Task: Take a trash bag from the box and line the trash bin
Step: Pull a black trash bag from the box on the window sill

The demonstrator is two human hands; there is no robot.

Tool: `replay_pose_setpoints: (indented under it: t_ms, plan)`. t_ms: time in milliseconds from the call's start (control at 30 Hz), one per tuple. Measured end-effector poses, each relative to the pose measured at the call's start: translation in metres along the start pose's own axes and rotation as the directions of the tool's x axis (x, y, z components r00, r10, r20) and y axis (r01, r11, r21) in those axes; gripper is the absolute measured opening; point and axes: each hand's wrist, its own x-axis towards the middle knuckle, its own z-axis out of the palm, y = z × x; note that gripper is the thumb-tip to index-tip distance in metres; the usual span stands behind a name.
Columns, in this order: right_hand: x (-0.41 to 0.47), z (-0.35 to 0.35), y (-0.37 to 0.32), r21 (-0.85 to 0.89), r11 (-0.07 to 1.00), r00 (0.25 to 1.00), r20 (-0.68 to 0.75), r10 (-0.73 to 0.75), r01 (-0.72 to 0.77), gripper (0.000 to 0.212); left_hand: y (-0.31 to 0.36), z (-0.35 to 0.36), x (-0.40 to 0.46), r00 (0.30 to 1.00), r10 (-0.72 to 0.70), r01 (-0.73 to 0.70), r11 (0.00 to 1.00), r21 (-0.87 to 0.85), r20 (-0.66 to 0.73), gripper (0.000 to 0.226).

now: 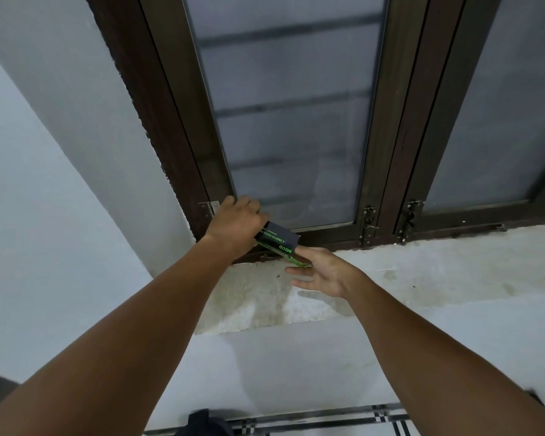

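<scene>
A small black box with green lettering (277,240) is held tilted above the left end of the stone window sill (422,262). My left hand (235,226) grips its far end from above. My right hand (323,272) is under the box's near end, palm up and fingers spread, touching a green flap or bag edge (298,262) that sticks out of the box. The trash bin is not in view.
A dark brown window frame (387,152) with frosted panes stands behind the sill, with metal latches (370,225) at its bottom. White walls lie to the left and below. A dark object (202,423) and a striped floor edge show at the bottom.
</scene>
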Motion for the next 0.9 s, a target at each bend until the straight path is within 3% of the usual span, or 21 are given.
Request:
replay_pose_setpoints:
  t_ms: [167,267,433,567,767,900]
  plan:
    - [0.000,0.000,-0.004,-0.073,0.997,0.999,-0.004,0.031,-0.032,0.028,-0.003,0.010,-0.001,0.999,0.021,-0.023,0.999,-0.041,-0.043,0.048]
    - [0.003,0.004,-0.009,-0.074,0.997,0.988,-0.156,-0.021,0.010,0.020,-0.005,0.020,-0.004,1.000,-0.012,0.012,0.998,-0.068,0.001,0.055]
    - [0.012,-0.003,-0.015,0.042,0.978,0.869,-0.467,-0.161,0.203,0.028,-0.001,0.034,-0.011,0.981,-0.112,0.139,0.975,-0.172,0.157,0.054]
    - [0.010,-0.007,-0.016,0.010,0.946,0.750,-0.612,-0.251,0.324,0.016,0.010,0.054,-0.020,0.944,-0.123,0.194,0.958,-0.211,0.306,0.051]
    - [0.009,-0.006,-0.016,-0.139,0.898,0.614,-0.685,-0.392,0.418,0.016,0.030,0.075,-0.029,0.906,-0.105,0.209,0.953,-0.218,0.409,0.052]
    - [0.007,-0.001,-0.018,-0.122,0.898,0.651,-0.649,-0.395,0.423,0.011,0.034,0.082,-0.033,0.909,-0.130,0.245,0.935,-0.255,0.397,0.061]
